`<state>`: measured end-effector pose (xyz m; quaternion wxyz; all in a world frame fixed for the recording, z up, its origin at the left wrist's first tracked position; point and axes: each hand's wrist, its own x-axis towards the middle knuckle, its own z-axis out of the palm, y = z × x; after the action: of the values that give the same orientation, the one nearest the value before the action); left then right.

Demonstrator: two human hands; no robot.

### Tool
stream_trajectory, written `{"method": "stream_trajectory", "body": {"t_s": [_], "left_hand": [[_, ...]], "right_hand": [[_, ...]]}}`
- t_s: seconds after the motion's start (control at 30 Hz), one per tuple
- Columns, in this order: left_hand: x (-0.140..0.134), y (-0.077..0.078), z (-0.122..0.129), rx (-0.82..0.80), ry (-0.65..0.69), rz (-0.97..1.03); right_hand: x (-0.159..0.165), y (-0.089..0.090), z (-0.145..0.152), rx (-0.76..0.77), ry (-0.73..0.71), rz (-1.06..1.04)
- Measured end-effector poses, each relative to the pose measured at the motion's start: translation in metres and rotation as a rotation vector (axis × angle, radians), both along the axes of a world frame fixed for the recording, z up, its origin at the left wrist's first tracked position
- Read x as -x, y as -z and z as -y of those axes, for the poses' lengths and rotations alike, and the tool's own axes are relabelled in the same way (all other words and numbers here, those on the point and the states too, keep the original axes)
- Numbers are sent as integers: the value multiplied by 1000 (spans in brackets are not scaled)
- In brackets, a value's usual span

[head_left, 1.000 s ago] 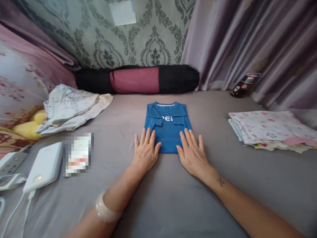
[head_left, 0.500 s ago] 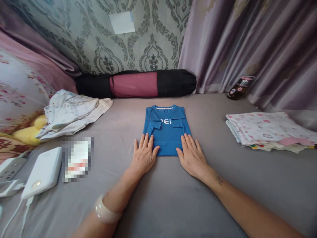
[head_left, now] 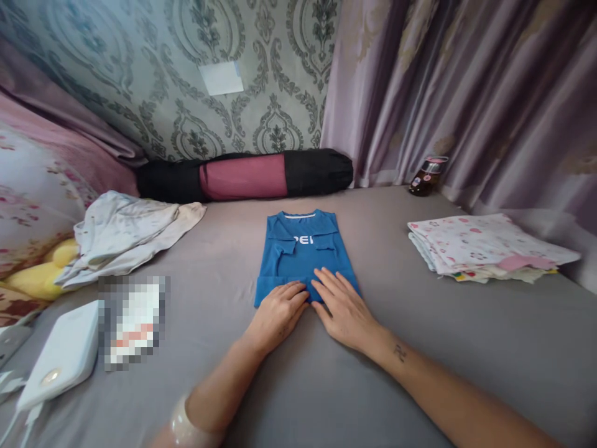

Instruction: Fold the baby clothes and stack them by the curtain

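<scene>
A blue shirt [head_left: 305,258] lies folded on the bed, collar away from me, with its sleeves laid inward across white lettering. Its bottom part is turned up into a band. Over the middle of this band rests my left hand [head_left: 282,311], fingers close together and slightly bent, the thumb near the lower edge. My right hand [head_left: 342,308] lies flat with fingers apart on the band's right half, fingertips pointing up the shirt. The two hands are close together but do not clearly touch.
A grey sheet [head_left: 298,392] covers the bed. A rolled mat bag [head_left: 245,175] lies along the wall. Folded cloths [head_left: 485,246] and a bottle [head_left: 426,177] are at right. Rumpled cloth [head_left: 130,230], a yellow plush [head_left: 35,280], a white power bank [head_left: 60,354] and a blurred packet [head_left: 135,323] are at left.
Both hands have slid inward from the shirt's sides toward the middle of its lower band. My left fingers have drawn together and turned rightward. The camera view has shifted slightly.
</scene>
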<state>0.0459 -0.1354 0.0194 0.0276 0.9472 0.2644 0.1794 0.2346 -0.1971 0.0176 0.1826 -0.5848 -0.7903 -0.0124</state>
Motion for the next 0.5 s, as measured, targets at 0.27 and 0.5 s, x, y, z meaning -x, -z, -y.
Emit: {"method": "stream_trajectory", "body": {"t_s": [0.27, 0.5], "left_hand": [[-4, -3, -1, -22, 17, -26], [-4, 2, -5, -22, -38, 1]], "right_hand": [[2, 7, 0, -55, -35, -96], [-9, 10, -8, -122, -8, -35]]}}
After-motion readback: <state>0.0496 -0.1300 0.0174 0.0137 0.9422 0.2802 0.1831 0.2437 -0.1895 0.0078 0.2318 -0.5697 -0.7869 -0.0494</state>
